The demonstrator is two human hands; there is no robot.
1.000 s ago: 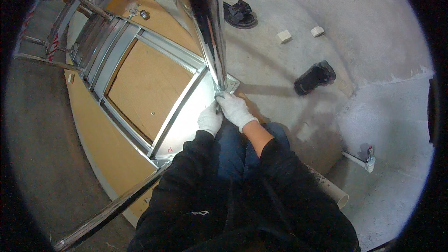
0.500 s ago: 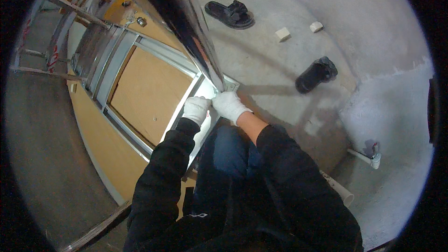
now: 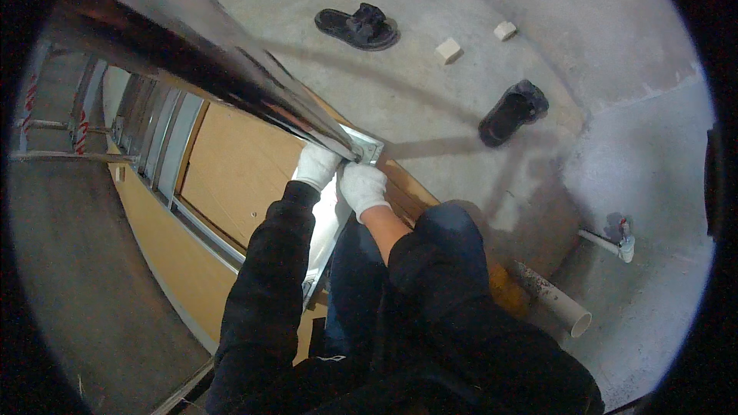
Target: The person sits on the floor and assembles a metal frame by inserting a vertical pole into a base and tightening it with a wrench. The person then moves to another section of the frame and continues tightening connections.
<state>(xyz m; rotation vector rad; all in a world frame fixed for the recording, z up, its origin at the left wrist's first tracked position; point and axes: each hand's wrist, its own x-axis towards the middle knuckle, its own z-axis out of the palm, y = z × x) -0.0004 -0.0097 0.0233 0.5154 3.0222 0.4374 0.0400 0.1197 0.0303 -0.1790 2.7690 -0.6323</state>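
Note:
A thick shiny metal pole [image 3: 231, 81] leans across the upper left, its foot at the corner of a metal frame. By that foot lies a pale metal corner plate [image 3: 370, 149]. White-gloved, my left hand [image 3: 317, 165] is closed against the lower left side of the pole, its fingertips hidden behind it. My right hand [image 3: 363, 187], in a matching glove, sits just below the foot with fingers curled in; what it pinches there is hidden. Under my hands the frame has a bright metal strip [image 3: 327, 223] and a tan board panel [image 3: 238, 161].
Two black slippers [image 3: 357, 27] [image 3: 513, 113] and two pale blocks [image 3: 448, 51] [image 3: 505, 30] lie on the concrete floor. A wide plastic pipe [image 3: 553, 300] is right of my knee. A thin white pipe [image 3: 609, 244] juts from the wall. Metal rails [image 3: 73, 127] stand at left.
The pole has tilted further left. My left hand has moved up against its side, and my right hand has shifted slightly down and left. More of the corner plate and wide pipe shows.

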